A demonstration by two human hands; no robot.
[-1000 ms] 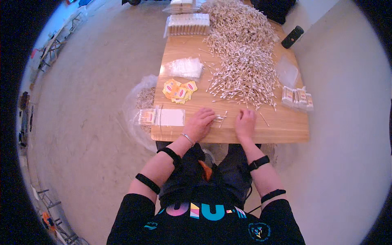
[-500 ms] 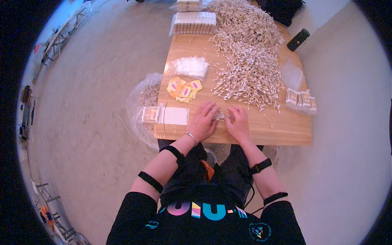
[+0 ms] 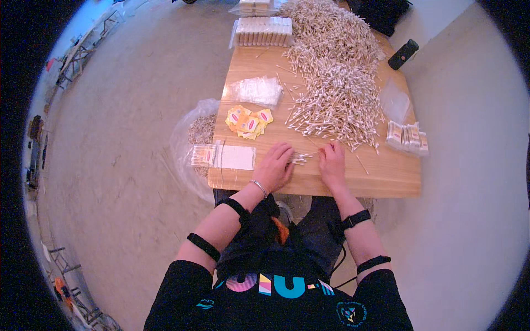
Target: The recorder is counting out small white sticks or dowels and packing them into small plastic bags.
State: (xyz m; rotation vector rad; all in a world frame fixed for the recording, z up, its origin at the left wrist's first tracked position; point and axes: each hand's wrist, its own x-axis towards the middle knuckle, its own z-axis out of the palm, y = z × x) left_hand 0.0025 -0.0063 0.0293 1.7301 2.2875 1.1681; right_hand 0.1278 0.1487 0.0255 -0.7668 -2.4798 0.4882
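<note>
Curling around one end of a small bundle of white-tipped cotton swabs [image 3: 300, 159], the left hand [image 3: 274, 165] rests on the pale wooden counter [image 3: 383, 179], its thumb and fingers pressing the sticks between them. The tips come out on the right side, toward the right hand [image 3: 332, 165]. This one has its fingers bent and close together, near the bundle; I cannot tell whether it pinches a stick.

Just right of it lies one single swab [image 3: 362, 164]. To the left of the left hand I see a white flat rectangular piece [image 3: 238, 157] and, next to it, a clear plastic packet with swabs inside [image 3: 203, 155]. Farther on are yellow-and-orange paper cards [image 3: 249, 122], then thin transparent plastic bags [image 3: 256, 91]. A large loose heap of swabs [image 3: 337, 99] covers the middle and far part. Small filled packs [image 3: 407, 137] are grouped near the right edge.
</note>
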